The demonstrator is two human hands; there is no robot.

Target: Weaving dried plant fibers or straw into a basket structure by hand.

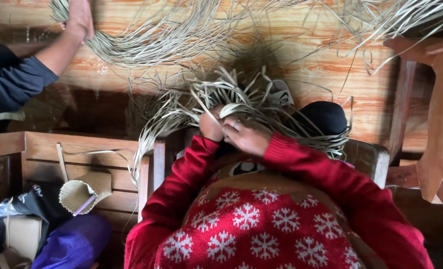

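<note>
Straw strips [241, 102], pale and flat, fan out in a loose tangle just above the person's lap, and both hands are buried in the near end of them. Left hand [211, 124] is curled with its fingers closed around a few strips, knuckles toward the camera. Right hand [249, 134] sits touching it on the right, its fingers pinched together on the same bunch (a ring shows on one finger). Both arms wear the sleeves of a red sweater [261, 229] patterned with white snowflakes, which fills the lower middle of the view.

Beyond the hands the strips arch over a dark rounded shape [323, 117] and a grey and white shoe [280, 93], all of it above a floor [301, 55] of orange wood-grain pattern. More strips lie scattered toward the top right corner of the floor.

At the top left another person's hand [79, 17] grips a second, longer bundle of strips [146, 45] that sweeps across the floor; that arm has a dark blue sleeve [12, 79] pushed up from the wrist.

A wooden bench [82, 154] stands at the lower left, and a small woven cone [84, 192] rests against its slats near the left end. Below it lie a black plastic bag [37, 201] and a purple bag [74, 244]. Wooden furniture [436, 124] runs along the right edge.
</note>
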